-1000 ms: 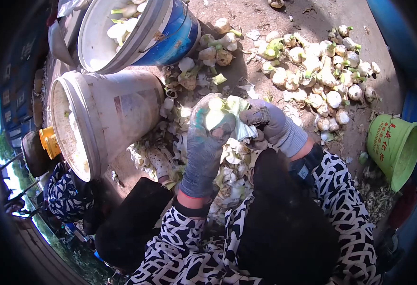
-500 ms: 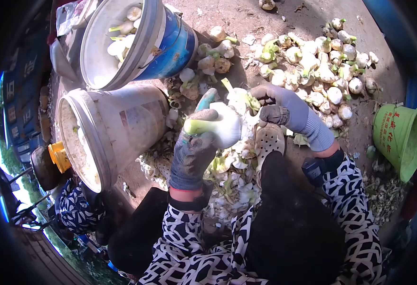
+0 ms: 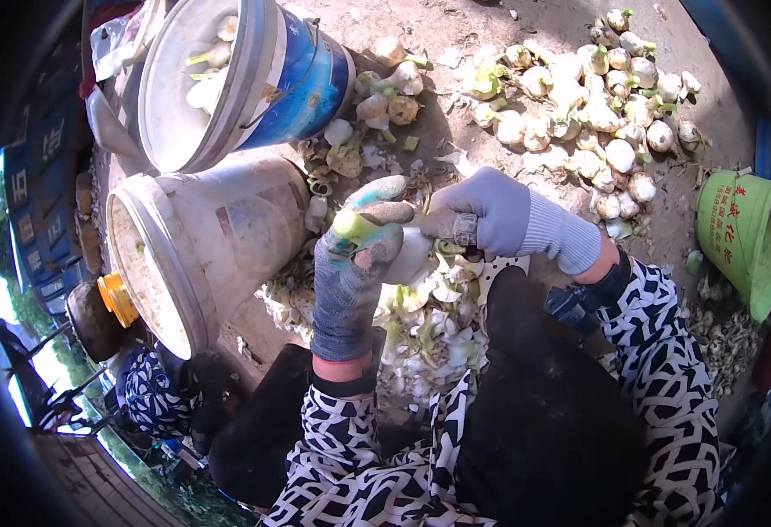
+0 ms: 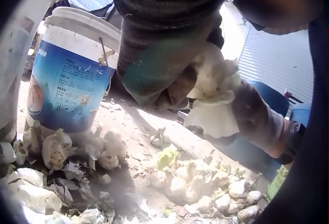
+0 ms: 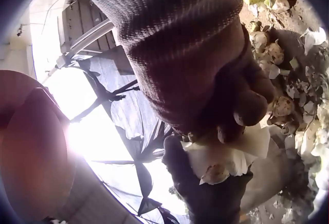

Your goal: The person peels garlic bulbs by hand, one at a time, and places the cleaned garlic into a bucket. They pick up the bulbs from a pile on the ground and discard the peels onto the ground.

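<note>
On sunlit dirt ground [image 3: 464, 26], peelings [image 3: 421, 338] lie heaped below the held bulb [image 3: 414, 255].

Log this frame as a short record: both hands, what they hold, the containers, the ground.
left hand: gloved, grips a white bulb with a green stem
right hand: gloved, grips the same bulb from the other side
containers: blue bucket with bulbs inside, white bucket, green bucket, all tipped
pile: more bulbs on the ground
peelings: heaped below the hands

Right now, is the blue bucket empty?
No, the blue bucket lies tilted with several white bulbs showing inside it.
</note>
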A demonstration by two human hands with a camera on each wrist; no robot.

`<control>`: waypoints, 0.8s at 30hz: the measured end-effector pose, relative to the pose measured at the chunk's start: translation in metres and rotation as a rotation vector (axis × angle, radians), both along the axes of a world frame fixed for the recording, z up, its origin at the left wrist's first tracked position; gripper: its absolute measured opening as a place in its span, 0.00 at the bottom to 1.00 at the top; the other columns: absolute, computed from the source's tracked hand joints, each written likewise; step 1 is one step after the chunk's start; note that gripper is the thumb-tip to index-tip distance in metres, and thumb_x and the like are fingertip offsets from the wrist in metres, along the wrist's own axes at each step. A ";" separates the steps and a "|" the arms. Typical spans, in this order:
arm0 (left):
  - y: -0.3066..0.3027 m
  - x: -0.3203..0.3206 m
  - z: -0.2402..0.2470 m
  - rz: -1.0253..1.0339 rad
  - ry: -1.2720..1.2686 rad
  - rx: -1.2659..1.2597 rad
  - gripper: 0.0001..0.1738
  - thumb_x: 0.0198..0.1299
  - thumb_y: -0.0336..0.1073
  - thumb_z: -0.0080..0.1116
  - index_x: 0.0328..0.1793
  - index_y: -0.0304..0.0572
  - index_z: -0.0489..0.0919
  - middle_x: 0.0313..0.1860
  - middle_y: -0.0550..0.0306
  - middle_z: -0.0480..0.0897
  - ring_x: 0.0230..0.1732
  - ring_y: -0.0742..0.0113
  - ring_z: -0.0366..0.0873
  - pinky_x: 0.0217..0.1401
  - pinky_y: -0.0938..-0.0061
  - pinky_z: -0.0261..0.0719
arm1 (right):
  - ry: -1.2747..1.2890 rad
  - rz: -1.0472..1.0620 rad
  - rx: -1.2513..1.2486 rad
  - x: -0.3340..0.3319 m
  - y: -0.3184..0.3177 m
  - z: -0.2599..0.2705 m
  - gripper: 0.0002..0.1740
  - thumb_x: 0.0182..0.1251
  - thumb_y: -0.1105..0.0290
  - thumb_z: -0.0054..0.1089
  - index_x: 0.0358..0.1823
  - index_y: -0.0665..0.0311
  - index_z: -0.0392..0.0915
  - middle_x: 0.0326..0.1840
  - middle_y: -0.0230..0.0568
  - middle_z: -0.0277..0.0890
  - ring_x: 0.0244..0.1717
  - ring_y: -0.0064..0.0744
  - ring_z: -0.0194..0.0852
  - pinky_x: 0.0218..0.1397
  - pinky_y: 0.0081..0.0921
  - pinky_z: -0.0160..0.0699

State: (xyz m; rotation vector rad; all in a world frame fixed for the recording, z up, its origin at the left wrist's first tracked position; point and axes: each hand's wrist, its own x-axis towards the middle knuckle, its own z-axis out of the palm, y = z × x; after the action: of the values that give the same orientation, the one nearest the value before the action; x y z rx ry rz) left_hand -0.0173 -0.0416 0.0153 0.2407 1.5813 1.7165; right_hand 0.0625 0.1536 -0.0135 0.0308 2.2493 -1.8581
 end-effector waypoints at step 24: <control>0.002 0.002 0.011 0.033 0.138 -0.150 0.24 0.68 0.46 0.51 0.57 0.29 0.78 0.52 0.45 0.82 0.51 0.59 0.81 0.55 0.68 0.79 | -0.125 0.175 0.644 0.006 -0.022 -0.046 0.14 0.68 0.54 0.51 0.39 0.54 0.80 0.25 0.44 0.79 0.29 0.49 0.80 0.33 0.41 0.78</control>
State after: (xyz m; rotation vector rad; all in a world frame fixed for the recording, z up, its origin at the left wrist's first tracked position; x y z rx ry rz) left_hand -0.0150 -0.0398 0.0263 0.2637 1.8148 1.6260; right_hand 0.0688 0.1321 -0.0598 0.0518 2.5570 -0.9608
